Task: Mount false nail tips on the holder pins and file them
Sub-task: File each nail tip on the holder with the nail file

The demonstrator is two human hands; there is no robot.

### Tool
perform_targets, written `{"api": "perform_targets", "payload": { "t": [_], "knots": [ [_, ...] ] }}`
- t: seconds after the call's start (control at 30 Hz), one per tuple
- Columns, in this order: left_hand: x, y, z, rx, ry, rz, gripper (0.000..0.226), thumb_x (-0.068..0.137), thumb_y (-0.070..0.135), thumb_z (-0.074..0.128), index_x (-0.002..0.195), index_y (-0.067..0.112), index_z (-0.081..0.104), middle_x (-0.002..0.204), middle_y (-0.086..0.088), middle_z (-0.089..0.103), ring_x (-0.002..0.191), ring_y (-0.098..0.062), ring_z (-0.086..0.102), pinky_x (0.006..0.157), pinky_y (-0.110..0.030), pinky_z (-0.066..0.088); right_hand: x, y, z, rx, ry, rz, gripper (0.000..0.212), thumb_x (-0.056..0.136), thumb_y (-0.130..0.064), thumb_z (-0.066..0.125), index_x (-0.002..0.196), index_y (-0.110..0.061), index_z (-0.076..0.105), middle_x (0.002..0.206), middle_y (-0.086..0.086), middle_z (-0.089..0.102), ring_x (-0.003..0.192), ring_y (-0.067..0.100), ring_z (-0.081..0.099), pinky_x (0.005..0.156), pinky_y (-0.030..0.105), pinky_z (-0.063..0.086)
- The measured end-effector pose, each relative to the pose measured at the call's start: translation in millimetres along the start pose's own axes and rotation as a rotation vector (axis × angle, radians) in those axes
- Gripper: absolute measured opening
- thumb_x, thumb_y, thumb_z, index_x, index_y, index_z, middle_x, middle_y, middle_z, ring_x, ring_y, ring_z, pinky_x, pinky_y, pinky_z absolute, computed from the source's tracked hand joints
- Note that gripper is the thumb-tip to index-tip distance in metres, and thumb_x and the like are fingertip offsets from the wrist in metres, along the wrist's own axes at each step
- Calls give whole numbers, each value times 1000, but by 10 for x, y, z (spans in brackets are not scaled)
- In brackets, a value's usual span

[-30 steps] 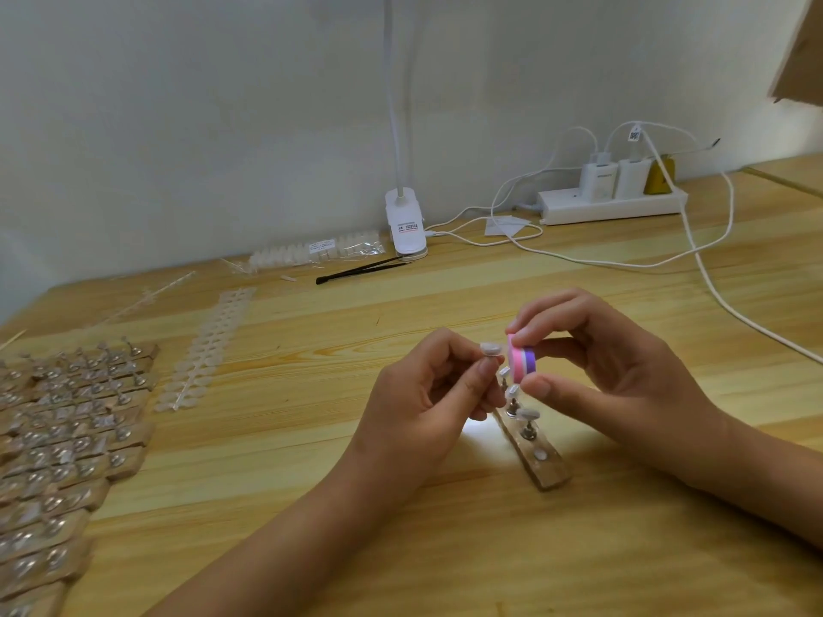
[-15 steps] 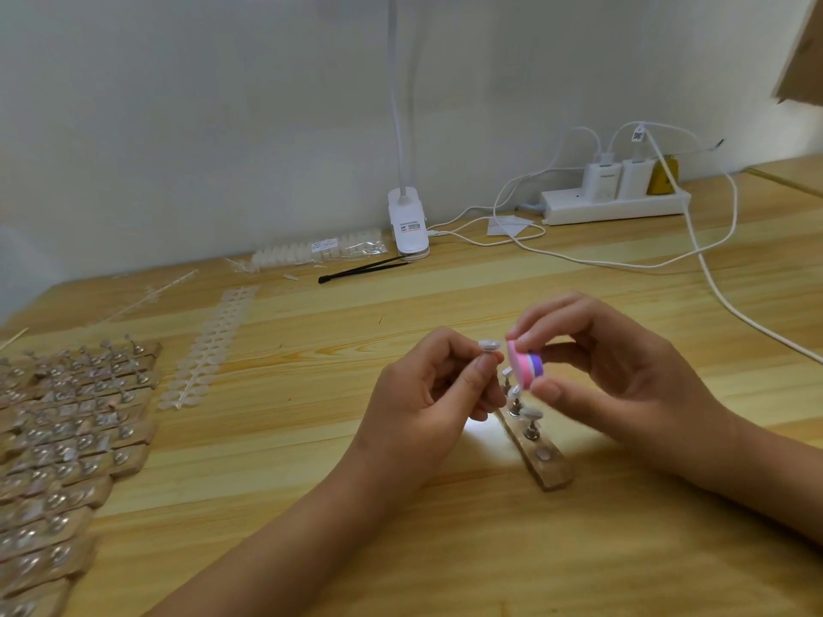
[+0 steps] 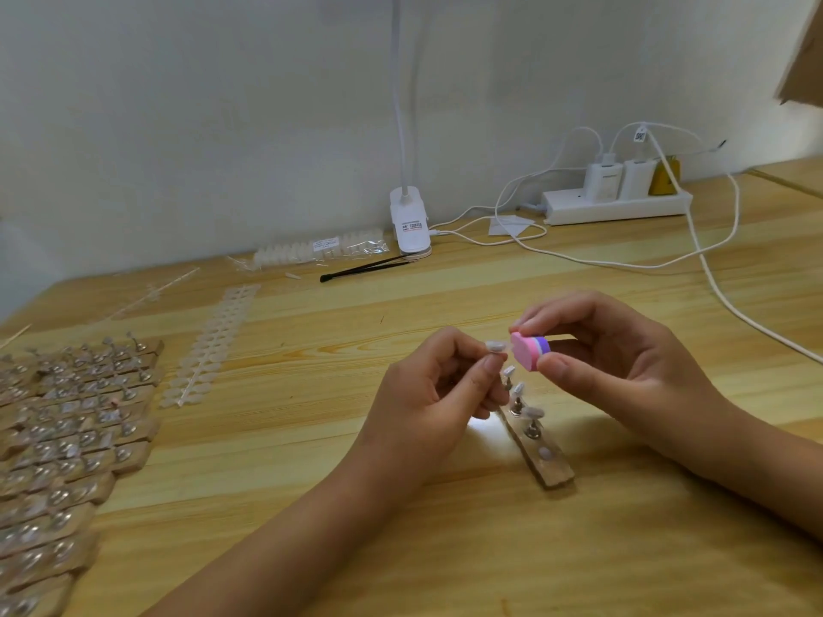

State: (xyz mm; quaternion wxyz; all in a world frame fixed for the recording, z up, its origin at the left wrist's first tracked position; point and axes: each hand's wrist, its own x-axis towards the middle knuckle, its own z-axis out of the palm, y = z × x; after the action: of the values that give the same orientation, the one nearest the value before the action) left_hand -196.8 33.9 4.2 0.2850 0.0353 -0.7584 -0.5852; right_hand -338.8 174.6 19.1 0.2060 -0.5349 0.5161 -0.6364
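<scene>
Both forearms are running off the bottom edge of the frame. On the wooden table [image 3: 445, 549], a wooden holder strip [image 3: 547, 467] is lying flat with its far end hidden behind the hands; three holder pins [image 3: 531, 427] are showing on it, each carrying a pale tip. Just above the strip, the left hand [image 3: 427, 394] is pinching a false nail tip [image 3: 496, 346] between thumb and forefinger, and whatever the tip is sitting on is hidden by those fingers. The right hand [image 3: 623, 371] is gripping a pink and purple file block [image 3: 531, 349] between thumb and curled fingers, its pink face just beside the tip; whether they are touching is hard to tell. At the left, a spread of more holder strips [image 3: 67, 438] is being cut off by the edge, its pins too blurred to count. Beyond it, a white tip frame [image 3: 213, 345] is lying flat. Farther back, black tweezers [image 3: 365, 271] are resting beside a clear bag [image 3: 320, 249] holding rows of tips. A lamp clip [image 3: 409, 224] is standing at the wall, its neck leaving the top of the frame, with a power strip [image 3: 614, 207] to its right.
</scene>
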Motion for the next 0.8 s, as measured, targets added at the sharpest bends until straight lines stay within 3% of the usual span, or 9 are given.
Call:
{"api": "perform_targets", "payload": {
  "t": [0.07, 0.23, 0.37, 0.5, 0.63, 0.8],
  "knots": [
    [7, 1, -12, -9, 3, 3, 7, 93, 17, 61, 88, 21, 62, 71, 5, 69, 67, -8, 65, 63, -19, 50, 4, 5, 17, -17, -13, 2, 29, 85, -36, 73, 105, -16, 67, 108, 7, 66, 102, 23, 67, 89, 28, 55],
    [-9, 13, 17, -9, -62, 0, 4, 93, 24, 61, 90, 22, 63, 71, 7, 69, 68, -6, 66, 64, -17, 50, 18, 28, -21, -19, 35, 21, 25, 83, -13, 68, 108, -9, 65, 109, 7, 68, 103, 17, 69, 88, 24, 55],
    [15, -9, -17, -22, 11, -23, 10, 94, 15, 61, 86, 21, 62, 69, 4, 69, 65, -7, 64, 62, -18, 49, 4, -1, 18, 30, 14, -6, 25, 82, -18, 70, 106, -13, 68, 112, 9, 68, 106, 20, 68, 89, 24, 54],
    [-12, 15, 13, 9, -68, -10, 5, 93, 24, 61, 89, 22, 62, 70, 6, 68, 67, -6, 65, 63, -16, 49, 20, -3, -9, 11, 57, 25, 25, 82, -14, 68, 107, -10, 67, 111, 7, 70, 106, 17, 68, 88, 20, 53],
    [-2, 8, -2, -2, -14, -20, 6, 93, 19, 60, 87, 21, 62, 69, 5, 68, 66, -7, 65, 62, -18, 49, 6, 0, -3, 26, 14, 1, 26, 83, -17, 69, 108, -10, 67, 114, 7, 69, 109, 19, 67, 90, 22, 53],
    [-11, 30, 16, 18, -75, -7, 6, 95, 14, 59, 91, 16, 62, 70, 7, 68, 67, -6, 64, 64, -18, 49, 21, 5, -19, 12, 34, 30, 24, 85, -17, 69, 109, -12, 68, 113, 3, 70, 110, 16, 66, 89, 20, 52]
  ]
}}
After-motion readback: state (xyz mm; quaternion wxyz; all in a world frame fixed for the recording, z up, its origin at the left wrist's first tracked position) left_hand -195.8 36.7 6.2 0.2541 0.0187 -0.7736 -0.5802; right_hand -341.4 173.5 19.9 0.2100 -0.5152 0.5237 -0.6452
